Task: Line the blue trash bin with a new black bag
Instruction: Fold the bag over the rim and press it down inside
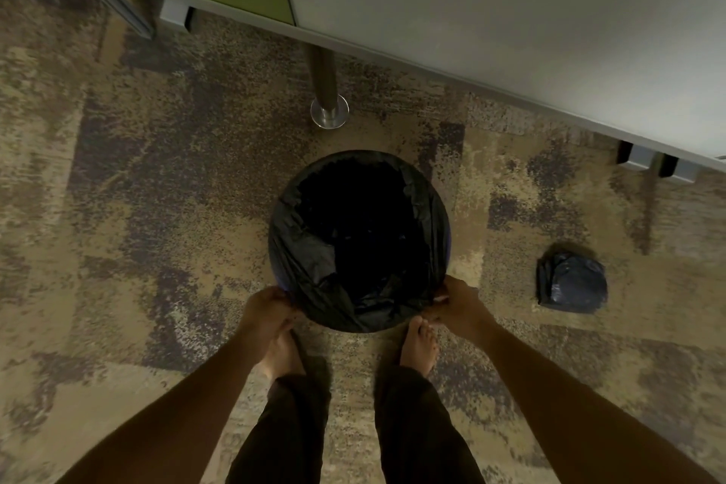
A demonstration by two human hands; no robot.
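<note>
A round trash bin stands on the carpet in front of my feet, almost wholly covered by a black bag (314, 259) folded over its rim; only a thin sliver of the blue bin (281, 284) shows at the near left. The bag hangs open into the dark inside. My left hand (264, 311) pinches the bag's edge at the near-left rim. My right hand (457, 306) grips the bag's edge at the near-right rim.
A folded pack of dark bags (571, 282) lies on the carpet to the right of the bin. Behind the bin stands a metal table leg (328, 98) under a grey desk (510, 12). My bare feet (418, 344) are right against the bin.
</note>
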